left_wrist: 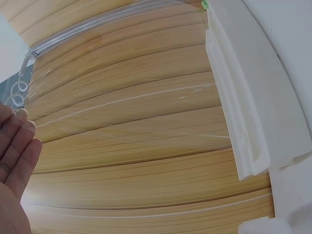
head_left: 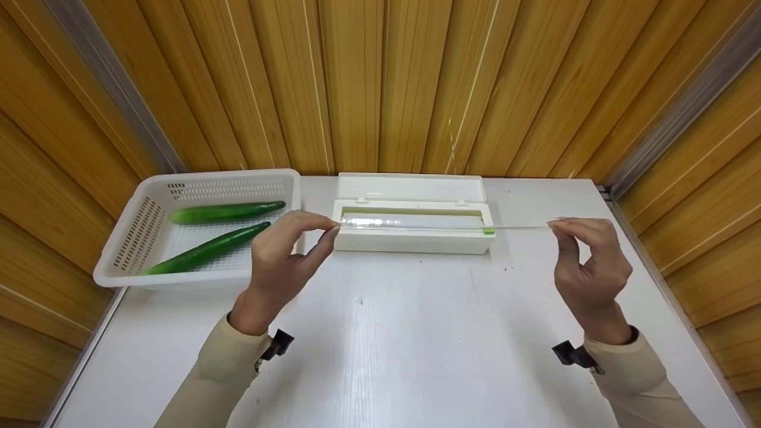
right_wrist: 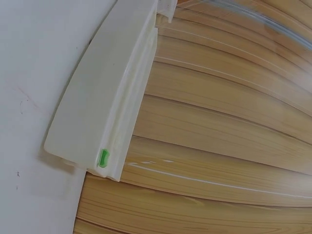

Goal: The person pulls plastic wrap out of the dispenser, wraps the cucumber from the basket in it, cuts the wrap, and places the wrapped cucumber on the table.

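Note:
A sheet of clear cling film (head_left: pixel 520 227) runs up from the white dispenser box (head_left: pixel 410 244), stretched between both hands. My left hand (head_left: pixel 285 255) pinches its left corner between thumb and fingers, close to the box's left end. Off to the right of the box, my right hand (head_left: pixel 591 261) pinches the other corner. The box lid (head_left: pixel 410 188) stands back, and the film roll lies inside. A green slide cutter (head_left: pixel 488 230) sits at the right end of the front edge. In the left wrist view the transparent film (left_wrist: pixel 126 97) reaches from the fingertips to the box.
To the left, a white perforated basket (head_left: pixel 104 270) holds two cucumbers, one farther back (head_left: pixel 229 212) and one nearer (head_left: pixel 208 248). Behind the white table (head_left: pixel 410 356) rises a wood-patterned wall (head_left: pixel 392 83), with more panels along both sides.

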